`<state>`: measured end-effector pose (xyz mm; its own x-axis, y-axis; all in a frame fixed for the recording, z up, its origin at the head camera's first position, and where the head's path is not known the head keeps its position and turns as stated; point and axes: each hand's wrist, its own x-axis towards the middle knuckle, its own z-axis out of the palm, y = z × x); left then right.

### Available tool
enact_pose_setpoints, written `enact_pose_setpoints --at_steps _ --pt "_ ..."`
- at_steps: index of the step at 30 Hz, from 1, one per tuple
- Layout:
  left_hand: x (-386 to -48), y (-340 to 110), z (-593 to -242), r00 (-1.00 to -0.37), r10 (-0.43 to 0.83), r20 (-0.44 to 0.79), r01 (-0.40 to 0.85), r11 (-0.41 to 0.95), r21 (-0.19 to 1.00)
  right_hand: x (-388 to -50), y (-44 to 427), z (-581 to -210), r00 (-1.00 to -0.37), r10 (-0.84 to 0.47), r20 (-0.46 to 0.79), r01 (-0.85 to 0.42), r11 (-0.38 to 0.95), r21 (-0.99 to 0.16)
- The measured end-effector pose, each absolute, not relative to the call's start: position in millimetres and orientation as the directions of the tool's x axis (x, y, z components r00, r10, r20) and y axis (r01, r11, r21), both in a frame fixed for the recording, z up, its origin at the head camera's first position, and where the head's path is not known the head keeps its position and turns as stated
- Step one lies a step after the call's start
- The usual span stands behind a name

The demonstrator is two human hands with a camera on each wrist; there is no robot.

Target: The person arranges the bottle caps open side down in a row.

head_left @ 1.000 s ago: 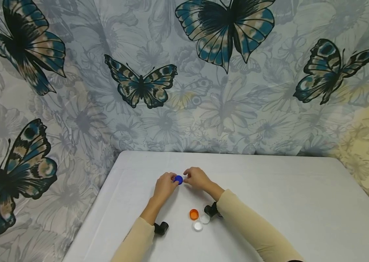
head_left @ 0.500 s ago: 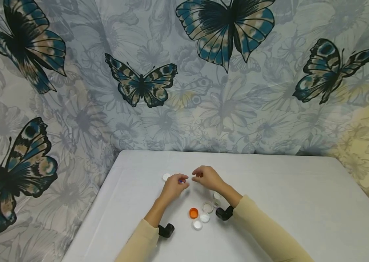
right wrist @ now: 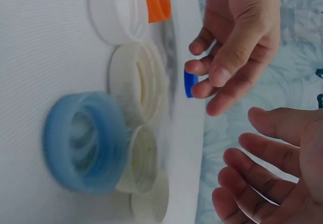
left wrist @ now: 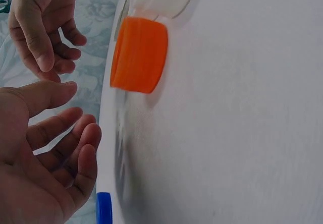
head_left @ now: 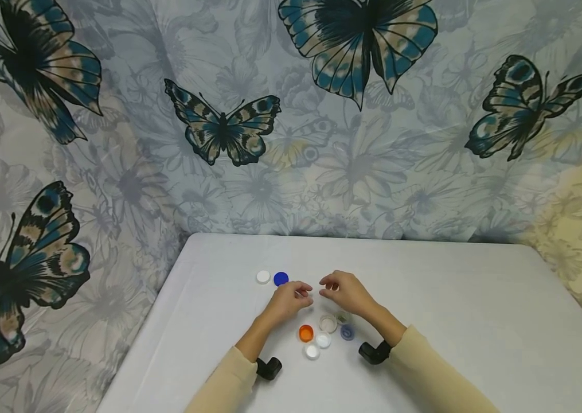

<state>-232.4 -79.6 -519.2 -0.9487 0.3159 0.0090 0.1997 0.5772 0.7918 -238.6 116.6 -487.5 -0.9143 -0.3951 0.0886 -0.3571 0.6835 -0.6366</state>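
Placed, farther from me on the white table, two pieces: one white cap and, just to its right, one dark blue cap. I read this pair as the finished part, the start of a row.

Remaining, by my judgement, a loose cluster nearer me: one orange cap; two plain white caps, the rear one and the front one; one cream cap; one light blue cap; one greenish cap, and a pale cap beside it. The larger share seems undone.

Left hand: fingers loosely bent, empty, just on the near side of the dark blue cap; I cannot tell whether they touch.

Right hand: fingers relaxed, slightly curved, grasping nothing, held beyond the cluster.

Between the two: a narrow gap, fingertips facing, nothing carried.
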Motion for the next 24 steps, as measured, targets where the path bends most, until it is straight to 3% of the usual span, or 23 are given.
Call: enact_pose_setpoints --at_steps 13,24 --pt "-246 -57 -516 -0.911 0.396 -0.115 0.18 0.633 0.753 -230 160 -504 -0.922 -0.382 0.069 -0.336 0.696 -0.635" --pt "-247 -38 -525 -0.874 0.464 -0.144 0.218 0.639 0.738 -221 174 -518 -0.927 -0.374 0.018 -0.293 0.695 -0.657"
